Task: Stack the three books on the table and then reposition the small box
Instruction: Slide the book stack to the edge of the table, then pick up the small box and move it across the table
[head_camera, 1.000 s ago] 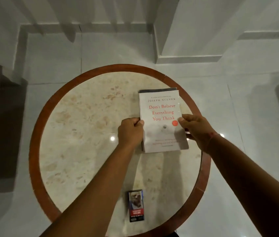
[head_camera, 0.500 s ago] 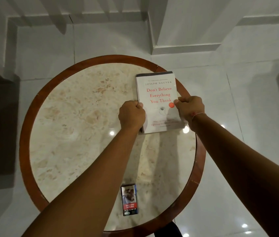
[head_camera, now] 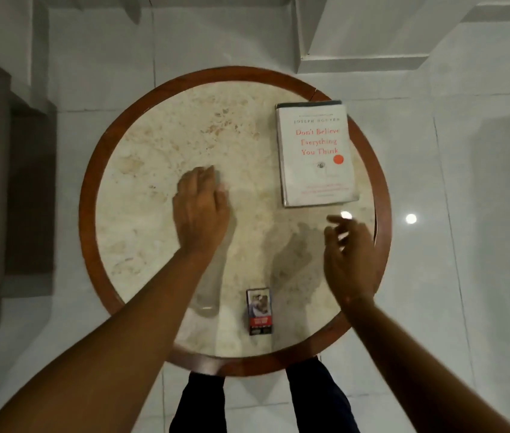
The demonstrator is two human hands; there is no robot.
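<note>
Both hands (head_camera: 203, 210) (head_camera: 350, 260) empty; books (head_camera: 316, 154) stacked.

home | white floor tiles (head_camera: 466, 276) | round table (head_camera: 91, 214)

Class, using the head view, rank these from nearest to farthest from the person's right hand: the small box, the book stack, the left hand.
From the right hand:
1. Book stack, just beyond the fingertips.
2. Small box, near the table's front edge.
3. Left hand, across the table.
</note>
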